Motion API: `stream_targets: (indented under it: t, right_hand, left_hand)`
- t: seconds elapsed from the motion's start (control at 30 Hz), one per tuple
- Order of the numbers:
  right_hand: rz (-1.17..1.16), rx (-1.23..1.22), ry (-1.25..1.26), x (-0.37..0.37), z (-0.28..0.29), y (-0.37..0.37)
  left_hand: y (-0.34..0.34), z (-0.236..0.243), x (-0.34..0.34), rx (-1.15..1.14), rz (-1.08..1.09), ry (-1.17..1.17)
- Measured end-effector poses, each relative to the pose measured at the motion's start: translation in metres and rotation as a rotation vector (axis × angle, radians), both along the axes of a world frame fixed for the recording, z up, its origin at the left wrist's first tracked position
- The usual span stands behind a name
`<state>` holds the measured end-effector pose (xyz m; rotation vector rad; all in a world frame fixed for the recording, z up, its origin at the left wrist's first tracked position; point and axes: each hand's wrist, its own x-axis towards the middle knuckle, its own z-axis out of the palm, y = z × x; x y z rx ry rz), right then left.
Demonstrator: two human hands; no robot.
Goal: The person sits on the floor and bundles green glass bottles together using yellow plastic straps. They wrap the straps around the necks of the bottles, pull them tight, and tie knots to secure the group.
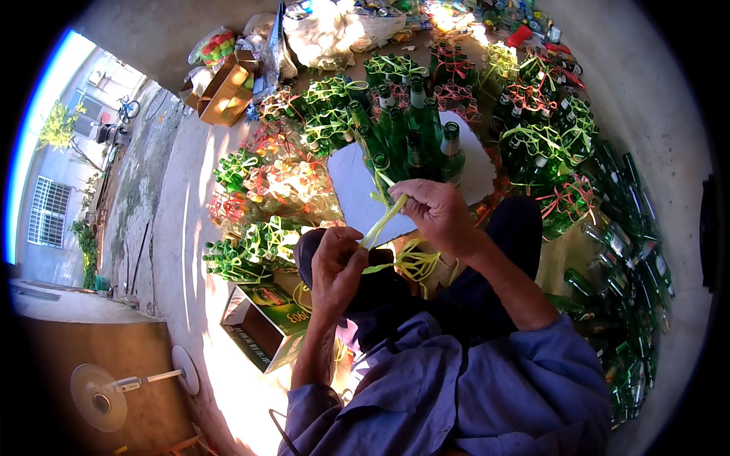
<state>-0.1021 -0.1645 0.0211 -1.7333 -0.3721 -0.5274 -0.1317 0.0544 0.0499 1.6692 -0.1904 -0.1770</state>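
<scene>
Clearly, green bottles (417,148) crowd the white board (347,176) and floor (212,346).

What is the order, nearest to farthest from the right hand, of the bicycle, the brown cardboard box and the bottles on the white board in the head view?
1. Bottles on the white board: just beyond the right hand.
2. Brown cardboard box: upper left.
3. Bicycle: farther out left, outdoors.

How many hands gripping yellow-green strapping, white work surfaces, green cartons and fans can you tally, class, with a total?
Hands (left hand, right hand) gripping yellow-green strapping: 2
White work surface: 1
Green carton: 1
Pedestal fan: 1
Total: 5
</scene>
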Motion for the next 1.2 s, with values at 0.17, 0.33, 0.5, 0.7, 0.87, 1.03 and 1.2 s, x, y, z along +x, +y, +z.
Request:
stream_targets:
  t: [0.17,0.33,0.5,0.7,0.87,1.03,1.2]
  right_hand:
    - [0.034,0.172,0.285,0.004,0.007,-0.019]
    - [-0.009,0.363,0.414,0.008,0.001,-0.037]
    - [-0.013,0.638,0.481,0.011,-0.013,-0.041]
    - [-0.004,0.656,0.460,0.015,-0.011,-0.040]
    - [-0.015,0.681,0.459,0.018,-0.015,-0.046]
    - [-0.004,0.713,0.465,0.017,-0.019,-0.049]
    - [0.007,0.769,0.481,0.017,-0.018,-0.047]
  left_hand:
    - [0.012,-0.017,0.003,0.051,0.037,0.005]
    - [0.026,-0.020,0.031,0.224,0.063,-0.056]
    - [0.042,-0.013,0.076,0.353,0.122,-0.202]
    - [0.027,0.039,0.087,-0.515,0.021,-0.006]
    - [-0.007,0.050,0.095,-0.157,0.015,-0.091]
    - [-0.021,0.086,0.089,-0.549,-0.233,-0.033]
    - [-0.025,0.078,0.100,0.208,-0.012,-0.402]
